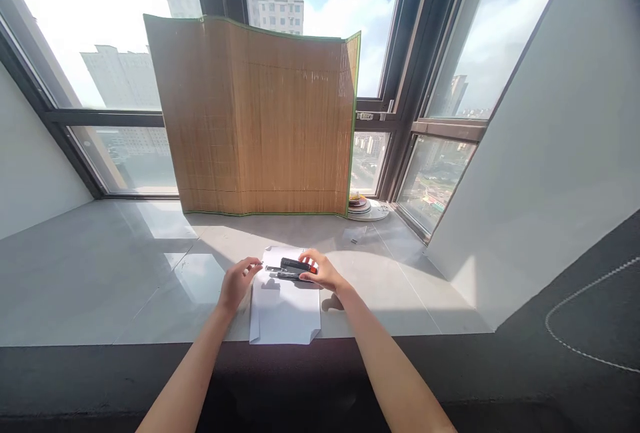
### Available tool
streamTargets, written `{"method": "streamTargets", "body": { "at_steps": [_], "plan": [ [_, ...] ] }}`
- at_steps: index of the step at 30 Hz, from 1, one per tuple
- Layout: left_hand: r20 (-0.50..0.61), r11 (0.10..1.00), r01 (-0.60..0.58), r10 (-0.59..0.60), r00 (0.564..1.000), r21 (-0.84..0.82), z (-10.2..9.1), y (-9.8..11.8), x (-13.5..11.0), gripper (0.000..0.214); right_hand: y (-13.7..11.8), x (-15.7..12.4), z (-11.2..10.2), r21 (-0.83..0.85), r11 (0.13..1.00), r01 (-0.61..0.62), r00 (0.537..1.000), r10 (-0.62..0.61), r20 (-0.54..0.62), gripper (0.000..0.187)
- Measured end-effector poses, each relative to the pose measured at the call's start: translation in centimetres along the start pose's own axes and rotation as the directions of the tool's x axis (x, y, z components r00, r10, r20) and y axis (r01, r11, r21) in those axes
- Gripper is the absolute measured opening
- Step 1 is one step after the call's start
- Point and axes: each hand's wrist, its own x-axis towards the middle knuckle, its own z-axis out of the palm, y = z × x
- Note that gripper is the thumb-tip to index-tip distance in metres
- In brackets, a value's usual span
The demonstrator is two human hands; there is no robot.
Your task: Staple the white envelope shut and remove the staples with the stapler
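A black stapler with a red part at its rear is held above the paper, its top arm raised and the metal staple channel showing. My right hand grips it by the rear end, fingers closed around it. To its left, my left hand has thumb and forefinger pinched near the stapler's front end. Whatever is between those fingertips is too small to make out. Beneath the stapler lies a stack of white paper with some curled corners, and the stapler's shadow falls on it.
The paper rests on a pale tiled window ledge. A bamboo mat with green edging stands against the windows. Round flat items are stacked at its right, with a small clear packet before them. A white wall slopes at right.
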Motion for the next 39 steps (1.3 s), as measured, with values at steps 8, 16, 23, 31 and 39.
{"method": "streamTargets", "body": {
  "at_steps": [8,16,23,31,39],
  "plan": [
    [0.001,0.986,-0.015,0.015,1.000,-0.163,-0.2,0.4,-0.2,0.018,-0.4,0.0,1.8,-0.056,0.998,0.041,0.998,-0.038,0.052,0.048],
    [0.113,0.965,-0.062,0.093,0.989,-0.254,-0.2,0.9,-0.4,0.008,-1.2,0.3,2.6,0.074,0.997,0.036,0.989,-0.046,0.141,0.043],
    [0.264,0.976,-0.022,0.080,0.961,-0.215,0.6,0.3,-0.4,0.010,-0.9,0.5,2.6,0.050,0.997,0.064,0.987,-0.071,0.147,0.046],
    [0.310,0.958,0.053,0.039,0.950,-0.283,0.7,0.2,-0.3,0.011,-1.3,0.4,2.4,0.050,0.998,0.032,0.988,-0.040,0.149,0.046],
    [0.286,0.963,0.056,0.022,0.958,-0.263,0.6,0.3,-0.2,0.015,-1.2,0.4,2.4,0.048,0.998,0.038,0.989,-0.045,0.141,0.048]
  ]
}}
